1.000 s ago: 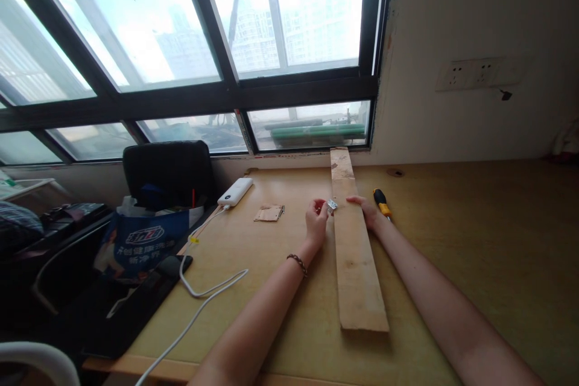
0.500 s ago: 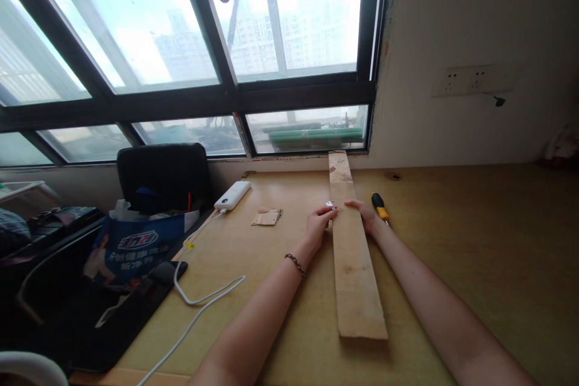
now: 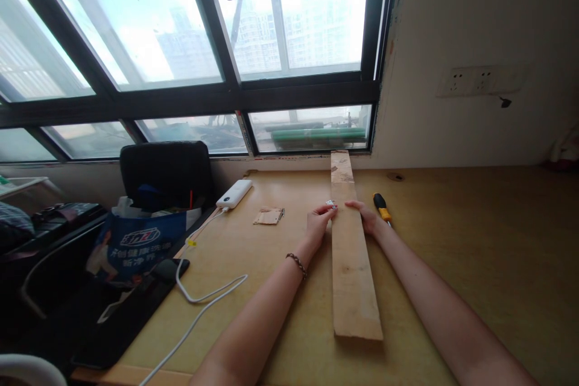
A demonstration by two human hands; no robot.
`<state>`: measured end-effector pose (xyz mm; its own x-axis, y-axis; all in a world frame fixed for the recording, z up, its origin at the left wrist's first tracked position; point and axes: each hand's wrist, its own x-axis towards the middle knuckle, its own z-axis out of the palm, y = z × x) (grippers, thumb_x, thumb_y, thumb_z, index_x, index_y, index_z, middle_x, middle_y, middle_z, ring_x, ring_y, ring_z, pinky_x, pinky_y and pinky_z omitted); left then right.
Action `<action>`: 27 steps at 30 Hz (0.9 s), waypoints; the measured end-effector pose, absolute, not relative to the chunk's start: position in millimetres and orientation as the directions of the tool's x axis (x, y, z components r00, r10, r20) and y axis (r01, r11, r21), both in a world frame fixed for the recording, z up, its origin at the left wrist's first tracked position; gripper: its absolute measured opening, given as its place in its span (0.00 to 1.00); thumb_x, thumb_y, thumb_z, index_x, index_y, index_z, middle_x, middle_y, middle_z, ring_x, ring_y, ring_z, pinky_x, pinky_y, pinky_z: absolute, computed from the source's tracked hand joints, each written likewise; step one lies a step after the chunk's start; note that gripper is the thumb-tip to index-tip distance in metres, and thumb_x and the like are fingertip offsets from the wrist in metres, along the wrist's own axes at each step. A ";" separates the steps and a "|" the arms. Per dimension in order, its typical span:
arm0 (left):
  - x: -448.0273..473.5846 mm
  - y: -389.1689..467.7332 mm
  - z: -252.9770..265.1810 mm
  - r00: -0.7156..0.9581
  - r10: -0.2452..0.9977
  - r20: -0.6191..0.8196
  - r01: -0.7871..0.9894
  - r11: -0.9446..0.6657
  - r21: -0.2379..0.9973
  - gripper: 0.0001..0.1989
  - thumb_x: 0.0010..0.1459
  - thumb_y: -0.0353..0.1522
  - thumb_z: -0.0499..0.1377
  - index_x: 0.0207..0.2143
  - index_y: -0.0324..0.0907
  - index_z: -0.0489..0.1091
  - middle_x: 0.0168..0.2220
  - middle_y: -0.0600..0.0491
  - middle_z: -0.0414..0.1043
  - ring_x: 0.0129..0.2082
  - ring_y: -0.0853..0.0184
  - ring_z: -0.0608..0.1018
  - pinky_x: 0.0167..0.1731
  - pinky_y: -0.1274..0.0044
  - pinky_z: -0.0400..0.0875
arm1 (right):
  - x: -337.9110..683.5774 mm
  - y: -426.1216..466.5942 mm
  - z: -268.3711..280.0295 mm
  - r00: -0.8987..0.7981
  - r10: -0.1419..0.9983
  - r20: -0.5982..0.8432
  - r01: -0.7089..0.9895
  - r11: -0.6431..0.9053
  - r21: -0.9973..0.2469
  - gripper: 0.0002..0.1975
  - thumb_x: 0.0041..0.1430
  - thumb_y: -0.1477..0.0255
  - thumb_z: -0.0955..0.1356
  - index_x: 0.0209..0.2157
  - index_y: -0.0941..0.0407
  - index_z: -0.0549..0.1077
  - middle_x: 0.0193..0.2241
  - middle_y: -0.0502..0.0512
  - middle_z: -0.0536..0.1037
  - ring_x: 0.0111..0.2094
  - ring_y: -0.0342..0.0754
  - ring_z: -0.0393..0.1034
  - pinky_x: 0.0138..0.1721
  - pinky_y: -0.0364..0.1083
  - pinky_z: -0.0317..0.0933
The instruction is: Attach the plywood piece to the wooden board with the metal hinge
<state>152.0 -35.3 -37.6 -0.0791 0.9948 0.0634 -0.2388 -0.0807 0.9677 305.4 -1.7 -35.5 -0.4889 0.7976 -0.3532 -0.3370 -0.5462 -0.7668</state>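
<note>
A long wooden plank (image 3: 353, 271) lies lengthwise on the table, its far end close to the window. My left hand (image 3: 320, 222) pinches a small shiny metal piece (image 3: 330, 203), perhaps a bracket or hinge, at the plank's left edge; its exact kind is too small to make out. On the opposite edge, my right hand (image 3: 365, 215) grips the plank with its fingertips over the top face. Just beyond that hand lies a yellow and black screwdriver (image 3: 382, 207), its tip partly hidden by the wrist.
Left of the plank, a thin piece of wood (image 3: 268, 216) lies with small metal bits at its edge. A white power bank (image 3: 234, 194) trails a white cable (image 3: 199, 300) across the table (image 3: 280, 301). A black chair (image 3: 166, 175) and blue bag (image 3: 140, 247) stand at left.
The plank's near end has swung slightly left. Both hands keep their hold in almost the same places, and the view has shifted a little.
</note>
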 end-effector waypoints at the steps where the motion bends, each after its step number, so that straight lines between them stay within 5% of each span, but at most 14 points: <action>1: 151.4 -34.6 -38.9 -0.061 0.997 0.051 -0.253 -0.065 0.965 0.18 0.36 0.39 0.65 0.30 0.37 0.75 0.24 0.51 0.72 0.21 0.74 0.68 0.20 0.81 0.60 | 305.3 -1.7 -35.3 -0.494 0.796 -0.351 -0.337 -0.547 -0.766 0.15 0.53 0.70 0.61 0.41 0.64 0.67 0.26 0.58 0.77 0.26 0.49 0.73 0.33 0.48 0.67; 10: 154.8 -34.3 -38.6 0.012 0.997 0.071 -0.306 -0.064 0.950 0.17 0.34 0.37 0.67 0.28 0.36 0.74 0.25 0.51 0.71 0.24 0.73 0.69 0.23 0.82 0.61 | 304.5 -4.1 -30.5 -0.478 0.790 -0.384 -0.322 -0.564 -0.761 0.15 0.54 0.70 0.60 0.40 0.64 0.68 0.26 0.58 0.78 0.26 0.48 0.73 0.35 0.48 0.66; 19: 135.8 -33.6 -26.3 -0.106 0.992 0.071 -0.452 -0.112 0.885 0.15 0.36 0.37 0.66 0.27 0.36 0.73 0.21 0.57 0.66 0.15 0.82 0.54 0.16 0.82 0.46 | 305.2 -8.5 -16.8 -0.300 0.894 -0.333 -0.210 -0.402 -0.891 0.11 0.49 0.72 0.66 0.35 0.63 0.70 0.26 0.59 0.77 0.29 0.50 0.73 0.34 0.48 0.66; 22: 127.0 -43.4 -18.9 -0.132 0.986 0.106 -0.450 -0.155 0.880 0.14 0.37 0.35 0.66 0.27 0.37 0.72 0.23 0.56 0.67 0.16 0.82 0.54 0.16 0.82 0.46 | 309.2 -15.7 4.9 0.010 0.985 -0.172 0.089 -0.172 -0.981 0.10 0.42 0.72 0.70 0.29 0.62 0.71 0.27 0.61 0.77 0.34 0.54 0.72 0.34 0.47 0.65; 24: 124.6 -56.5 -12.9 -0.158 0.976 0.150 -0.399 -0.202 0.894 0.13 0.38 0.35 0.65 0.27 0.37 0.73 0.23 0.57 0.68 0.16 0.82 0.56 0.16 0.83 0.47 | 306.0 -29.8 20.7 0.201 0.976 0.089 0.305 0.024 -0.952 0.10 0.38 0.73 0.72 0.27 0.60 0.71 0.30 0.61 0.76 0.38 0.55 0.70 0.37 0.46 0.63; 27: 128.1 -84.0 -5.2 -0.138 0.957 0.256 -0.223 -0.282 0.933 0.11 0.39 0.35 0.65 0.27 0.38 0.74 0.19 0.57 0.67 0.18 0.79 0.61 0.18 0.83 0.54 | 288.0 -66.4 34.7 0.135 0.961 0.240 0.299 0.191 -0.935 0.07 0.45 0.70 0.68 0.26 0.60 0.72 0.29 0.60 0.76 0.35 0.52 0.71 0.36 0.47 0.64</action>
<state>128.1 -84.0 -5.2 -0.1382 0.9566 0.2565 -0.2232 -0.2824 0.9330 288.0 -66.4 34.7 0.1354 0.9613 0.2398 0.2991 0.1911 -0.9349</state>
